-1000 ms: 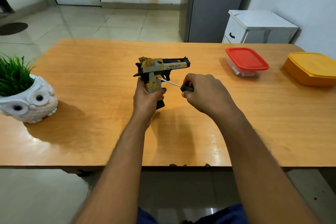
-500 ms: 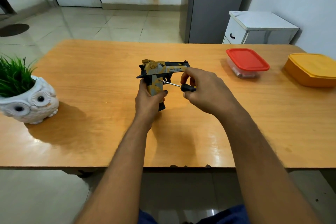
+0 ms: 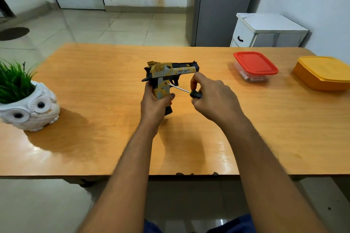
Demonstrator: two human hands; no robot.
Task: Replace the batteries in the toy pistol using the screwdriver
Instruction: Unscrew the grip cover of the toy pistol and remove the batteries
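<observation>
The toy pistol (image 3: 166, 73), yellow, grey and black, stands upright over the middle of the wooden table (image 3: 94, 85), barrel pointing right. My left hand (image 3: 154, 104) is wrapped around its grip from behind. My right hand (image 3: 214, 98) pinches a small screwdriver (image 3: 186, 91) with a black handle. Its thin metal shaft runs up and left, and the tip touches the side of the grip just below the trigger guard. No batteries are visible.
A white owl pot with a green plant (image 3: 26, 104) sits at the table's left edge. A clear box with a red lid (image 3: 254, 66) and an orange lidded box (image 3: 323, 73) stand at the right. A white cabinet (image 3: 265, 32) stands behind the table.
My right hand has shifted slightly on the screwdriver handle, fingers re-gripping it, while the tip stays on the pistol grip. The pistol and left hand have hardly moved.
</observation>
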